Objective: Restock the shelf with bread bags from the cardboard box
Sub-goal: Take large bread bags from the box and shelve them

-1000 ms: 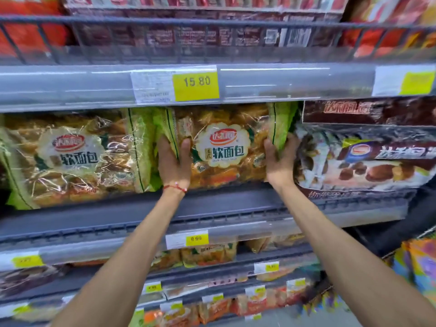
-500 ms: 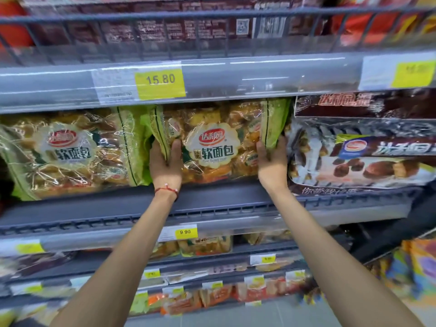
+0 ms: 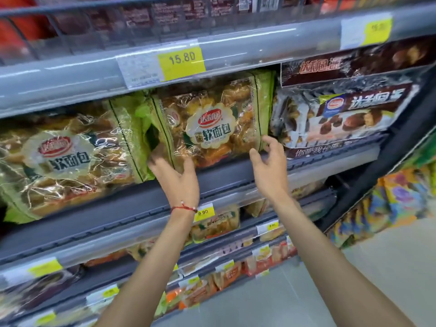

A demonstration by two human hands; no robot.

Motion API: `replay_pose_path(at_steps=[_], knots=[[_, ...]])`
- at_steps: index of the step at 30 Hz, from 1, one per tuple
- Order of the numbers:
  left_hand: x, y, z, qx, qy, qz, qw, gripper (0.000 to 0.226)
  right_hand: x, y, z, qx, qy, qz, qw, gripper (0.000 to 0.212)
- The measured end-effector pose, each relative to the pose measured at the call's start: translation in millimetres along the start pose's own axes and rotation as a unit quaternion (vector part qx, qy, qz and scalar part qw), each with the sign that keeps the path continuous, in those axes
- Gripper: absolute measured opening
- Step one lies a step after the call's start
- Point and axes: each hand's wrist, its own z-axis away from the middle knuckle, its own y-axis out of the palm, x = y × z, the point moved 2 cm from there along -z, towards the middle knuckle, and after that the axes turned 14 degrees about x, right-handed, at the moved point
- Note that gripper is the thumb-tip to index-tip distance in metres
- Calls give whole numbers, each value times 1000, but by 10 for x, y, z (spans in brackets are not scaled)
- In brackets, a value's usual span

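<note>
A green-and-clear bread bag [image 3: 212, 128] stands upright on the grey shelf [image 3: 132, 199], between another bread bag of the same kind [image 3: 66, 159] on its left and a dark chocolate-cake bag [image 3: 342, 114] on its right. My left hand [image 3: 177, 178], a red string on its wrist, hovers just below the bag's lower left corner with fingers spread. At the bag's lower right corner is my right hand [image 3: 269, 166], also open, fingertips close to the edge. Neither hand grips the bag. The cardboard box is out of view.
A shelf rail with a yellow 15.80 price tag [image 3: 181, 63] runs right above the bag. Lower shelves [image 3: 212, 232] hold smaller bread packs and price tags. Colourful packages [image 3: 401, 199] hang at the right, over a pale floor [image 3: 354, 291].
Both hands have let go of the bread bag and drawn back and down a little. The bag stays on the shelf; my view has swung to the left and tilted.
</note>
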Motion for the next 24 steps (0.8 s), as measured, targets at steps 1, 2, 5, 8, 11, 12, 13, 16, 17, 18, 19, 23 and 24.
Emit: replay_pose_path(at_steps=[1, 2, 5, 8, 11, 12, 13, 16, 17, 18, 19, 23, 24], knots=[[-44, -20, 94, 22, 25, 8, 999, 51, 34, 39, 119, -10, -4, -7, 1000, 38], [-60, -41, 167, 46, 52, 25, 997, 48, 54, 83, 238, -22, -4, -9, 1000, 35], [-107, -118, 401, 134, 94, 53, 985, 46, 92, 209, 668, -72, -6, -5, 997, 28], [-37, -113, 661, 250, 96, 73, 961, 40, 93, 303, 1190, -114, -1, -12, 993, 22], [116, -59, 1008, 356, 75, 80, 928, 35, -33, 352, 1732, -130, 25, -23, 991, 20], [156, -34, 1146, 385, 69, 86, 916, 35, -91, 353, 1914, -138, 40, -22, 989, 20], [198, -13, 1289, 409, 60, 91, 906, 34, -139, 348, 2102, -146, 58, -28, 987, 20], [332, 39, 1774, 484, 32, 93, 870, 32, -290, 327, 2736, -174, 123, -55, 975, 17], [399, 47, 1940, 512, 31, 76, 855, 32, -343, 332, 2977, -187, 141, -61, 970, 15], [481, 59, 2105, 542, 27, 62, 838, 31, -400, 344, 3221, -202, 159, -67, 964, 15], [567, 71, 2282, 570, 18, 54, 820, 31, -463, 360, 3481, -220, 179, -72, 956, 16], [845, 31, 3086, 659, -1, 7, 752, 35, -705, 496, 4552, -279, 255, -94, 921, 23], [890, -25, 3328, 680, -5, 1, 733, 37, -744, 540, 4827, -288, 273, -96, 913, 23]])
